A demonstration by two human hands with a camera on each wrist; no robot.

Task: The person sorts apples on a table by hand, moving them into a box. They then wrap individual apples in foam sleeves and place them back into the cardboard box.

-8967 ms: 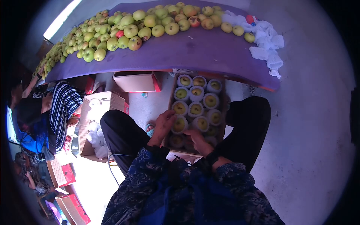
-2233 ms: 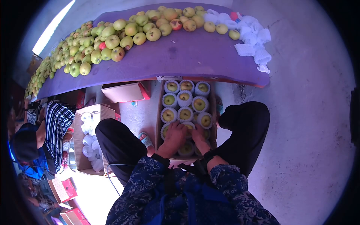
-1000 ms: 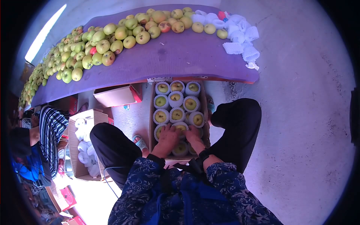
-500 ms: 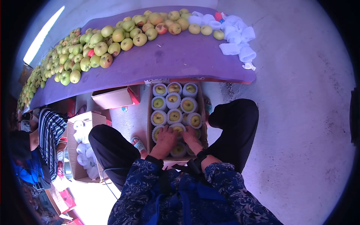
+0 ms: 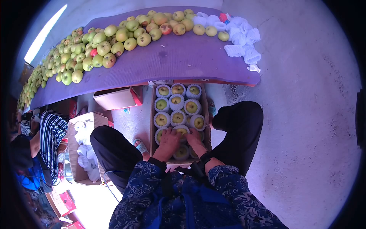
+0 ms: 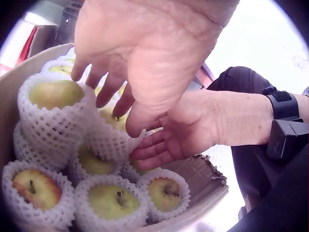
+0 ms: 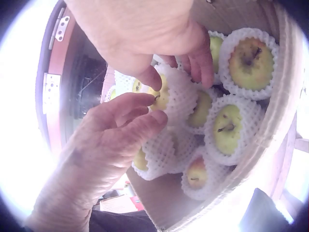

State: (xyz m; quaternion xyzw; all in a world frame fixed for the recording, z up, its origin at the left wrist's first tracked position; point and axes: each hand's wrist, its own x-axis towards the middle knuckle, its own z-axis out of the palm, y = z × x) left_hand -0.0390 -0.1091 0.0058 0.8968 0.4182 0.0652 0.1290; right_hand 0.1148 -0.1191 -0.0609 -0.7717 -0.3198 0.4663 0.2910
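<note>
In the head view, my left hand [image 5: 169,142] rests over a netted apple [image 5: 181,130] near the close end of a cardboard box [image 5: 152,114]; my right hand [image 5: 195,139] is at its right side. The left wrist view shows my left hand [image 6: 154,58] with fingers spread down over this apple in white foam net [image 6: 113,137], and straight fingers of my right hand [image 6: 188,128] against its side. From the right wrist, my right hand [image 7: 145,34] reaches over the net [image 7: 181,96], with my left hand [image 7: 104,140] opposite. Some fingertips are hidden.
Loose apples [image 5: 103,48] and foam nets [image 5: 238,36] lie on a purple-covered table [image 5: 152,68] beyond the box. Left of my knee stands a carton [image 5: 76,152] of white nets. A person in striped clothing [image 5: 51,131] sits farther left.
Over the last seconds both hands have come together around the apple in the box's near part. Since half a second ago they have hardly moved; the view has shifted very slightly.
</note>
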